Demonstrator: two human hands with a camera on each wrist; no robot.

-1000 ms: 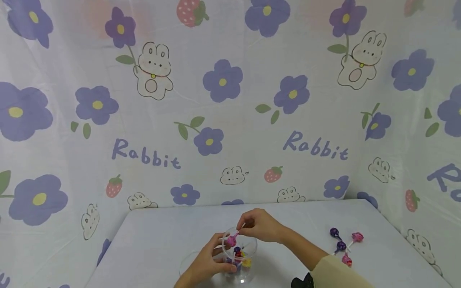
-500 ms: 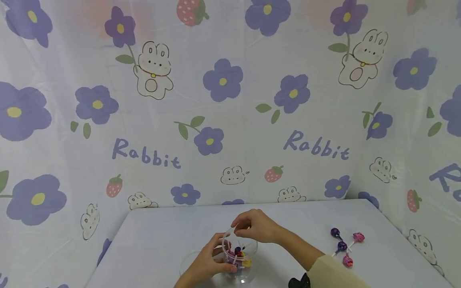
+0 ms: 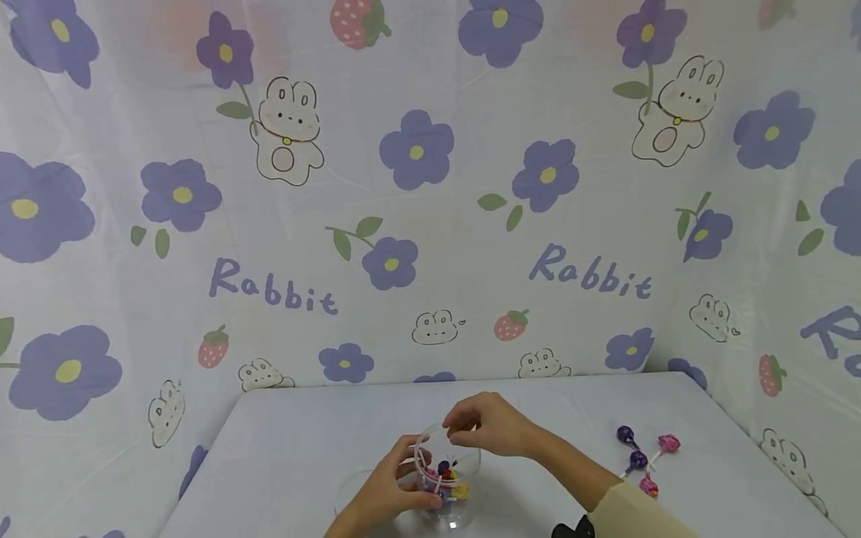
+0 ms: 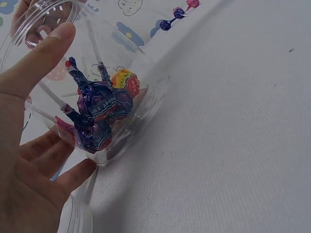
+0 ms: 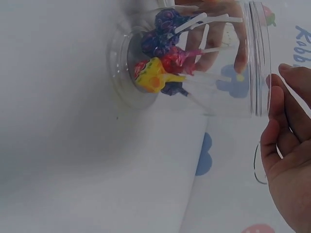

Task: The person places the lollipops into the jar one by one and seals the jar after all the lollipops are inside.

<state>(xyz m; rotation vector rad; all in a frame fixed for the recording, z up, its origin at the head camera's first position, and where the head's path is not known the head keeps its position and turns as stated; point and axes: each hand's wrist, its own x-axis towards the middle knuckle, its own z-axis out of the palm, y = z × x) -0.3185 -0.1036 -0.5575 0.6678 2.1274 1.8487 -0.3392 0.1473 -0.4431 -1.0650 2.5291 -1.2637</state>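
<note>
A clear plastic jar (image 3: 454, 518) stands on the table, gripped by my left hand (image 3: 383, 487) with thumb and fingers round its side. Inside the jar lie several wrapped lollipops: a yellow one (image 5: 152, 75), a pink-red one (image 5: 176, 61) and dark purple ones (image 4: 96, 101), their white sticks leaning up toward the mouth. Over the far right of the jar's rim hovers my right hand (image 3: 496, 426), fingers loosely bent and nothing between them. In the right wrist view its fingertips (image 5: 275, 92) are right at the threaded rim.
Several more lollipops lie on the table to the right, two purple (image 3: 637, 459) and two pink (image 3: 668, 444). A clear round lid (image 4: 77, 217) lies left of the jar, partly behind the left hand. Patterned cloth (image 3: 430, 224) hangs behind the white table (image 3: 289, 448).
A pink lollipop that my right hand pinched at the jar's mouth has been let go and sits inside. The right hand has then drawn slightly right. The left hand keeps its hold.
</note>
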